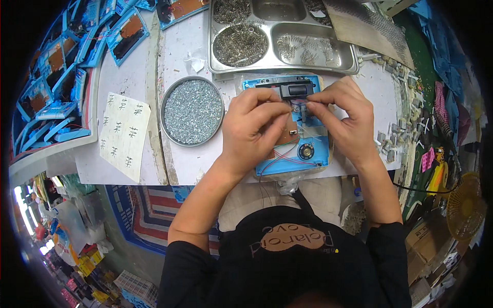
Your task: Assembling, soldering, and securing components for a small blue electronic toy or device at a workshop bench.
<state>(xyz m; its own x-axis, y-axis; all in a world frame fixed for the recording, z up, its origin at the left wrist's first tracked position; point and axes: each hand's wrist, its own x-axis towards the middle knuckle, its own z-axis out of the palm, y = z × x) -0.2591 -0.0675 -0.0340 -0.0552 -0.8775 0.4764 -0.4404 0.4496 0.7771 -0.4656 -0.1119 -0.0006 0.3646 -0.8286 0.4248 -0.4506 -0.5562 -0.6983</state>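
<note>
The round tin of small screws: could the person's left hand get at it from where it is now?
Probably yes. The round tin sits open-topped on the table just to the left of the left hand, with nothing between them. That hand is busy, though, pinching a small part over the blue housing together with the right hand.

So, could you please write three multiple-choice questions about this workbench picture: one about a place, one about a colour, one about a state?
1. Where is the round tin of screws?
A. left of the left hand
B. inside the steel tray
C. under the blue housing

2. What colour is the open housing under the hands?
A. red
B. blue
C. white

3. How do the two hands stand?
A. both flat on the table
B. fingertips meeting over the housing
C. one hanging off the bench

Answers:
1 A, the tin lies beside the left hand, below the compartment tray.
2 B, its plastic frame is blue.
3 B, the right hand and the left one pinch a small part together.
</note>
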